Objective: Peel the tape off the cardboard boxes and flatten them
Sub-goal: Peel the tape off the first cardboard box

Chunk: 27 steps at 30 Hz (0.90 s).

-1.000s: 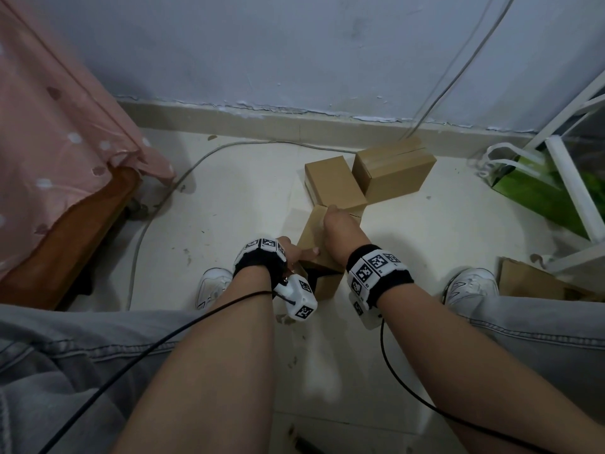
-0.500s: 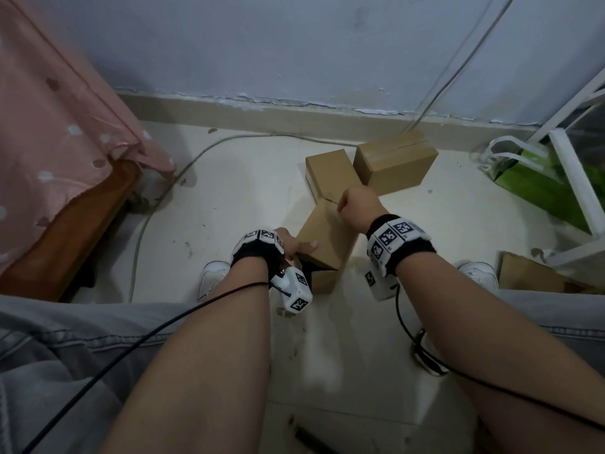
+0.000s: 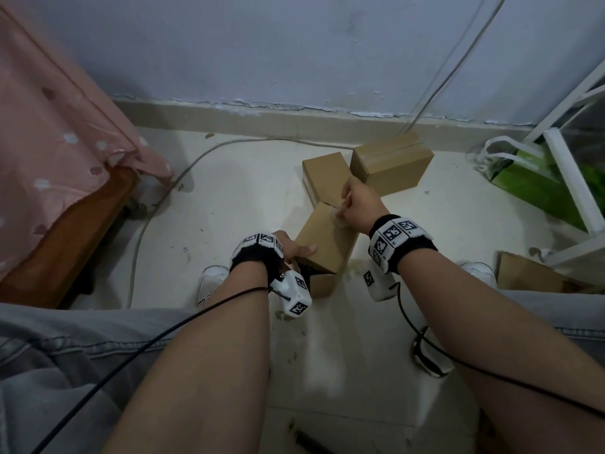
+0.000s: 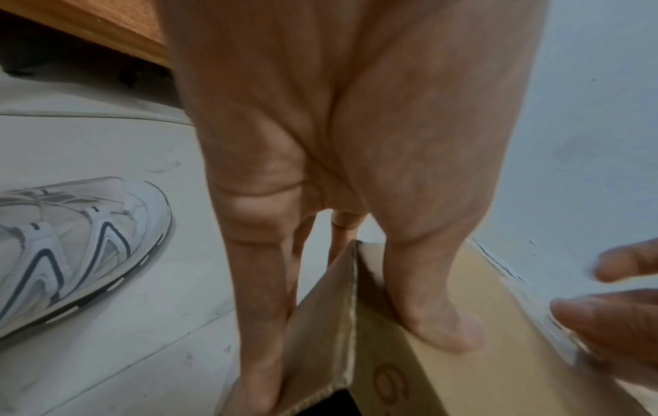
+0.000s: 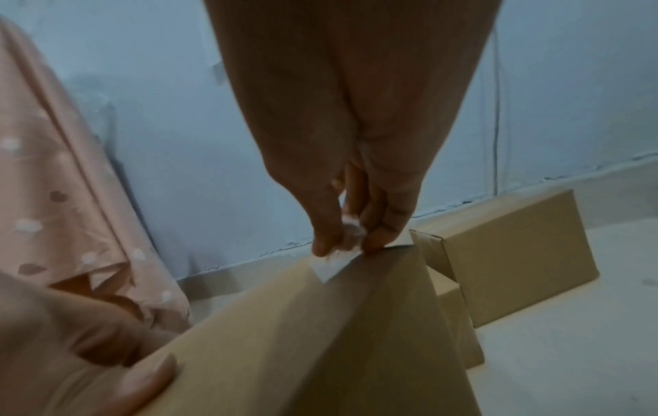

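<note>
1. Head view: the held box [image 3: 322, 244] is tilted above the floor [image 3: 229, 204], in front of two more boxes [image 3: 389, 167].
2. Left wrist view: the left hand [image 4: 342, 174] clamps the box's near edge, thumb on top and fingers [image 4: 260, 323] underneath.
3. Right wrist view: the right hand [image 5: 356, 169] pinches clear tape [image 5: 333, 263] at the box's far top edge.

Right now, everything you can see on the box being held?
The held box is plain brown corrugated cardboard, tilted, its far end raised and its near end open. The left hand grips the near end, thumb on top, fingers along the side. The right hand pinches clear tape lifting off the far top edge. A faint round stamp marks one face.
</note>
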### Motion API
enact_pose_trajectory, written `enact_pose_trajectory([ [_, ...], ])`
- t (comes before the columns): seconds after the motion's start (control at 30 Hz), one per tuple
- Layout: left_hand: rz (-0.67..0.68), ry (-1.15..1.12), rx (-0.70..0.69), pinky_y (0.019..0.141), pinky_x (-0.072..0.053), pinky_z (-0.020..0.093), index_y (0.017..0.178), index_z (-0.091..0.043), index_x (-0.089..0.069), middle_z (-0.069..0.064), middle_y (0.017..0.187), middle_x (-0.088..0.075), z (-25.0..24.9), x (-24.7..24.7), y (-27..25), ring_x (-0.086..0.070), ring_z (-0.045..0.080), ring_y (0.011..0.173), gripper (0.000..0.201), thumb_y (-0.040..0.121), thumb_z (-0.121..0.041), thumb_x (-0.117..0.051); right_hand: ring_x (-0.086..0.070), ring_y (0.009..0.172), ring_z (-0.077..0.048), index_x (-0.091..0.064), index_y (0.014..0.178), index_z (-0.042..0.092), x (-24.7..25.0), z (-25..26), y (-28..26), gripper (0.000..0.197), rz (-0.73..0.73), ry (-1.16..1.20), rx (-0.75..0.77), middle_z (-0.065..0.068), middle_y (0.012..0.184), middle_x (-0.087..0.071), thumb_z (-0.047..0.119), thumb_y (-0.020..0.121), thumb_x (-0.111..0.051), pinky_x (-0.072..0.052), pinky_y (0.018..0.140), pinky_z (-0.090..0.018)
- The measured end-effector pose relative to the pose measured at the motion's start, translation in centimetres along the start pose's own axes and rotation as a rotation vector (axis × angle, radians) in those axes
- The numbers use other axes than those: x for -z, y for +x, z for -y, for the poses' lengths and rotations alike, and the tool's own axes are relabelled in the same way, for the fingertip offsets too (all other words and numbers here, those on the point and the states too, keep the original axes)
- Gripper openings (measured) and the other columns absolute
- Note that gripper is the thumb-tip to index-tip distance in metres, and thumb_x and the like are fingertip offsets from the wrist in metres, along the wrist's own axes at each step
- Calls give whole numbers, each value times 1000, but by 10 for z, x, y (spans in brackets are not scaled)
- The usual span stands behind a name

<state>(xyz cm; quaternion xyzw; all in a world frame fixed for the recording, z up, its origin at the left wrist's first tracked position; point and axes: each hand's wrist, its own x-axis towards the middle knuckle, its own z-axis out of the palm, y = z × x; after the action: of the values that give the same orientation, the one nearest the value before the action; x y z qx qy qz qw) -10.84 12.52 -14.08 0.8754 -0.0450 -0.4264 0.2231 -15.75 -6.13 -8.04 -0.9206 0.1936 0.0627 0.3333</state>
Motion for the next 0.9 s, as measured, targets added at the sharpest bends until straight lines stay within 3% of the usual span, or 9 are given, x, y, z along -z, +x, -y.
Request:
enact_pose_trajectory([
  [0.1,4,-7,-2,66,-46,31,83,-5,-63,13,84,-71,0,1,0,-63,26,69,64,72,-68,-70,-59,106,-29,-60,113,5,-4,-3,2,21,18,-118,-23,-15,113,-62,9,92,-60,-51,92,-40],
  [0.33,19,69,-5,69,-47,32,95,-2,-66,12,90,-70,-2,8,-2,-63,27,76,66,75,-65,-70,-60,103,-32,-67,100,-3,6,6,5,17,32,-220,-6,-19,108,-66,0,94,-51,-49,85,-35],
  [0.47,-5,213,-83,72,-49,30,110,-3,-61,12,109,-64,-27,16,-17,-61,25,93,55,82,-49,-72,-61,104,-32,-65,96,1,15,6,7,14,61,-266,-25,-19,110,-66,0,94,-52,-49,84,-34],
  [0.6,-77,336,-208,70,-49,27,136,-4,-41,4,111,-61,-62,16,-24,-63,23,99,105,58,-58,-85,-63,98,-30,-68,94,0,26,19,9,17,80,-263,-19,-17,106,-67,-2,92,-51,-46,74,-29],
  [0.67,-142,360,-225,90,-50,42,150,-12,-15,14,133,-48,-75,9,-27,-52,34,120,131,52,-61,-87,-65,93,-29,-67,95,1,32,26,8,17,77,-202,-21,-16,102,-67,-1,93,-51,-53,75,-32],
  [0.7,-184,379,-230,99,-45,51,151,-18,-7,17,141,-39,-80,6,-31,-43,41,128,135,52,-60,-87,-67,90,-30,-67,95,0,34,28,7,16,85,-161,-26,-17,99,-68,0,93,-51,-57,77,-35],
  [0.77,-228,397,-256,103,-38,60,152,-30,3,17,149,-27,-83,4,-32,-33,46,132,136,54,-57,-87,-70,82,-31,-67,98,-6,37,30,8,18,135,-84,-53,-24,96,-70,3,92,-53,-61,78,-44],
  [0.83,-214,358,-297,101,-41,60,151,-41,5,13,150,-24,-76,7,-29,-35,48,130,134,55,-50,-89,-71,73,-30,-62,97,-7,39,29,6,13,171,37,-99,-26,89,-69,3,93,-53,-62,72,-46],
  [0.9,-178,237,-326,95,-49,52,150,-44,-6,8,146,-27,-62,9,-26,-45,43,124,128,55,-38,-91,-73,71,-33,-51,105,1,42,27,2,8,212,347,-189,-30,89,-67,3,100,-46,-62,72,-46],
])
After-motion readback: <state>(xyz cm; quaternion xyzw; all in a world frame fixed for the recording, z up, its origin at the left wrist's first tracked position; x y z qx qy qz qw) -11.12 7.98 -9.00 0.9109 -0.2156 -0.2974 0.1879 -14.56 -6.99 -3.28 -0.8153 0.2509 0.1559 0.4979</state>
